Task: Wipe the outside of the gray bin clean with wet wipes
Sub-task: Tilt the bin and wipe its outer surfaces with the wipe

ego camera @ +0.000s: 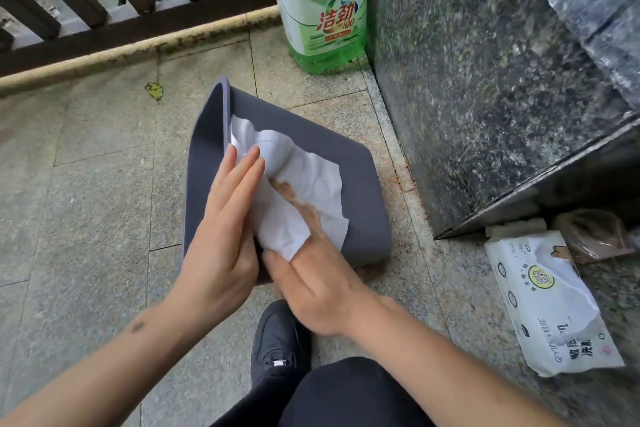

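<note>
Tiled floor, gray bin tipped, possibly soiled wipe

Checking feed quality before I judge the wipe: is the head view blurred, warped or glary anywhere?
Head view: even, soft daylight, no hard shadows or glare. The stone wall at right is smeared by motion blur; the gray bin, wet wipe and both hands stay fairly sharp. Wide-angle bending shows in the railing at the upper left.

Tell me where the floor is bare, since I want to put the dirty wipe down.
Bare tiles lie left of the gray bin, toward the railing. The right is crowded: green bottle, stone wall, wipes pack.
</note>
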